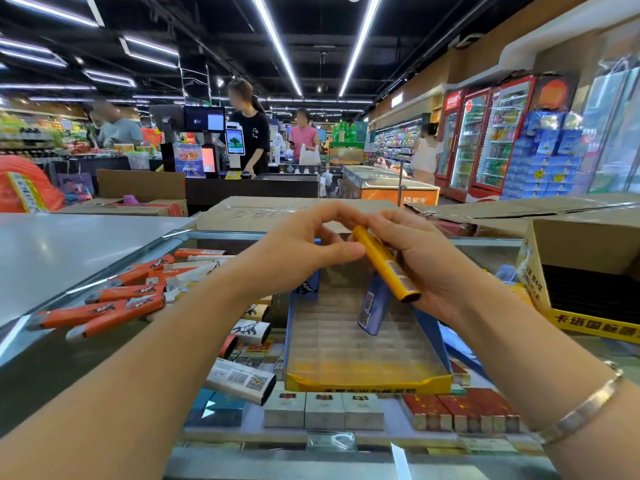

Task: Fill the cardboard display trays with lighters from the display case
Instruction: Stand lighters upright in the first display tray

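In the middle of the frame, our right hand [426,258] holds the small, light, smooth yellow plastic lighter [386,265] by its sides while our left hand [304,251] pinches its top, above the cardboard tray [367,382].

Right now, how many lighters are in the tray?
1: a blue lighter standing tilted in the tray, toward its back right. The yellow lighter is not in it; the right hand holds it above. The hands may hide others.
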### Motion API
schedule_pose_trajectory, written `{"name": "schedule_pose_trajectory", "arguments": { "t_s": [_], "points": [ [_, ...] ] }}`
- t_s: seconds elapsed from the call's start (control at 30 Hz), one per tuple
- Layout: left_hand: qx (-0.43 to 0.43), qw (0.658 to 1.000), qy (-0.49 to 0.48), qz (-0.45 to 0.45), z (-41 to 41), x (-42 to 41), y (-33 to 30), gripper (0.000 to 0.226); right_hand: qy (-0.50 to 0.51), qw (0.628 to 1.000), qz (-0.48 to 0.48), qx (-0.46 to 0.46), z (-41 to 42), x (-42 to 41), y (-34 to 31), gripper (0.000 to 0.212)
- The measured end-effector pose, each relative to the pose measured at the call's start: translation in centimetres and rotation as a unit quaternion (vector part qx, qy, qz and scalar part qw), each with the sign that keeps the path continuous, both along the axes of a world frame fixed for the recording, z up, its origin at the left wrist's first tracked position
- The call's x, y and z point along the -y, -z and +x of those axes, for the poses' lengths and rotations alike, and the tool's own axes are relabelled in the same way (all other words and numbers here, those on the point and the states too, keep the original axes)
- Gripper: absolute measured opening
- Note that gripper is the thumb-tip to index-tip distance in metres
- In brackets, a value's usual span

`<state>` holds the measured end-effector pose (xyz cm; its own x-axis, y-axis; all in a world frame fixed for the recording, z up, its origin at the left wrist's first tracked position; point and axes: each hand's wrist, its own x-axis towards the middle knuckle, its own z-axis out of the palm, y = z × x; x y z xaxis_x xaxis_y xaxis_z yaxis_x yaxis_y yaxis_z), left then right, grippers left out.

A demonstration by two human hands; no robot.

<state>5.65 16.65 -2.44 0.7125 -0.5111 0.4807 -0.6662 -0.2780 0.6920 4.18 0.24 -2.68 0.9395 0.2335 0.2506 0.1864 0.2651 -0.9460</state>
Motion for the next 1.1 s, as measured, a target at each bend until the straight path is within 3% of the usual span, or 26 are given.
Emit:
{"name": "schedule_pose_trajectory", "arguments": {
  "t_s": [0.07,0.27,0.43,0.5,0.6,0.7,0.87,1.1],
  "points": [
    [0.000,1.000,-0.011,0.006,0.0,0.1,0.1,0.013,0.004,1.000,-0.019,0.018,0.0,-0.1,0.1,0.016],
    [0.000,1.000,-0.012,0.019,0.0,0.0,-0.1,0.027,0.030,0.998,-0.031,-0.040,0.1,-0.8,0.6,0.021],
    [-0.044,0.994,-0.004,-0.101,-0.2,-0.9,-1.4,0.006,0.036,0.995,-0.013,-0.091,0.5,-1.3,1.0,0.021],
    [-0.044,0.988,-0.035,-0.146,-0.3,-1.3,-1.8,0.002,0.020,0.993,-0.051,-0.101,0.3,-1.6,1.7,0.018],
    [-0.015,0.979,-0.093,-0.183,-0.1,-1.2,-1.8,0.002,0.035,0.991,-0.101,-0.082,0.3,-2.0,2.1,0.016],
    [0.032,0.970,-0.143,-0.196,0.2,-1.0,-1.4,0.007,0.127,0.986,-0.110,-0.023,0.6,-1.3,1.0,0.019],
    [0.144,0.960,-0.215,-0.104,0.8,-0.6,-0.3,0.011,0.294,0.936,-0.128,0.147,1.2,1.1,-0.6,0.021],
    [0.213,0.950,-0.223,0.051,1.3,0.0,1.1,0.026,0.318,0.920,-0.168,0.157,1.5,1.4,0.0,0.024]
  ]
}}
